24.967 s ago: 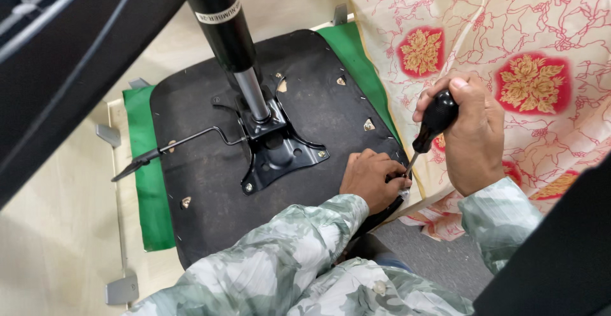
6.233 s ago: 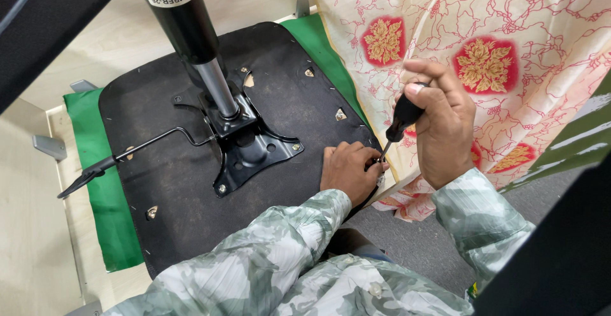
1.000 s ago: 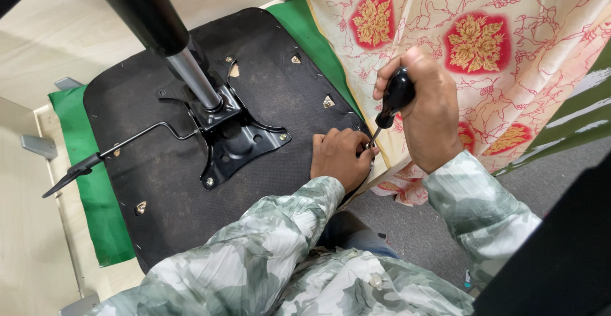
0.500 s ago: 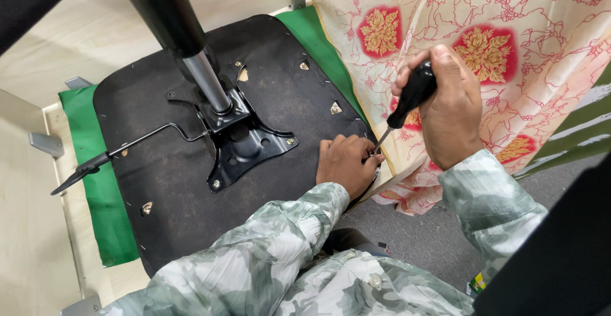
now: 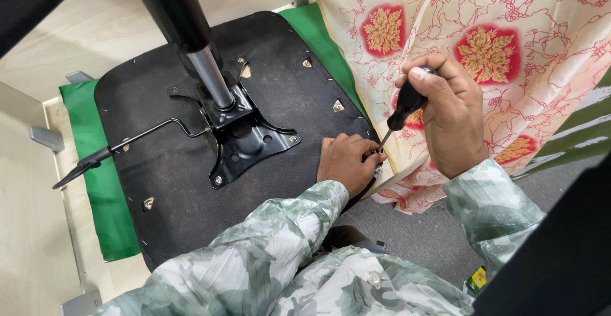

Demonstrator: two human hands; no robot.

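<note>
Both hands work at the right edge of the black seat underside [image 5: 191,182], in the middle of the frame. Right hand [image 5: 449,119] is closed around the black handle of a screwdriver [image 5: 402,109], tilted, with its tip down at the seat edge. Left hand [image 5: 347,163] lies curled beside the tip, apparently pinching something small. Next, I think, the tip must stay seated while turning.

The right hand [image 5: 453,120] grips a black-handled screwdriver [image 5: 404,109], its tip at the edge of an upturned black seat base [image 5: 172,182] where the left hand [image 5: 345,161] presses, beside floral cream-and-red cloth [image 5: 509,29].
</note>
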